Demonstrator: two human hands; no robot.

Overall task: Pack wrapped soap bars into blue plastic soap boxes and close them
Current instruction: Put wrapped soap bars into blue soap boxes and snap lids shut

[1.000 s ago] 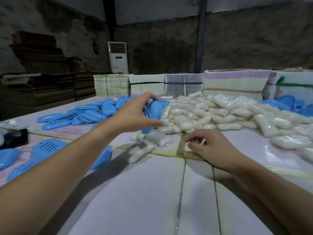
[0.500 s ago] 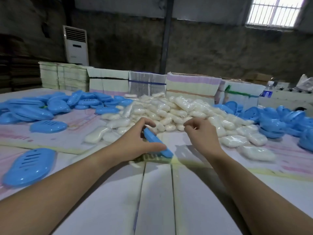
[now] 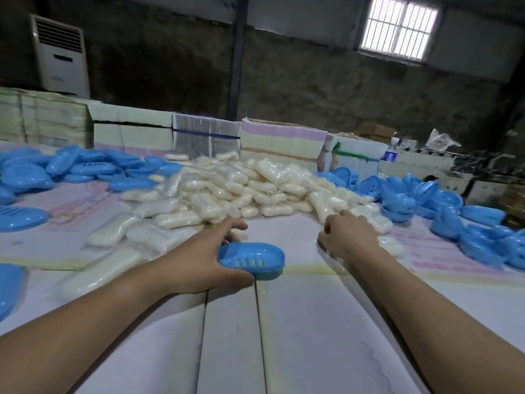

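Blue plastic soap box half (image 3: 251, 259), slotted and lying hollow side up on the white table (image 3: 312, 322), is gripped by the left hand (image 3: 204, 261), thumb along its near rim and fingers curled over the far rim. The tray holds no soap. The right hand (image 3: 348, 236) reaches into the near edge of the heap of wrapped soap bars (image 3: 241, 191), fingers bent downward among the bars; whether a bar is already pinched cannot be told.

Progress, as judged: early in a cycle. One box half is positioned; a bar has yet to be placed in it, and a matching half must still be fitted and pressed shut. No closed, filled box can be identified with certainty.

Surroundings: loose blue box halves lie heaped at far left (image 3: 71, 169) and stacked at right (image 3: 443, 200). Bundled flat cartons (image 3: 204, 135) line the table's far edge, a standing air conditioner (image 3: 61, 56) beyond. Loose bars at left (image 3: 119, 231) lie near the tray; nothing lies between the tray and the right hand.
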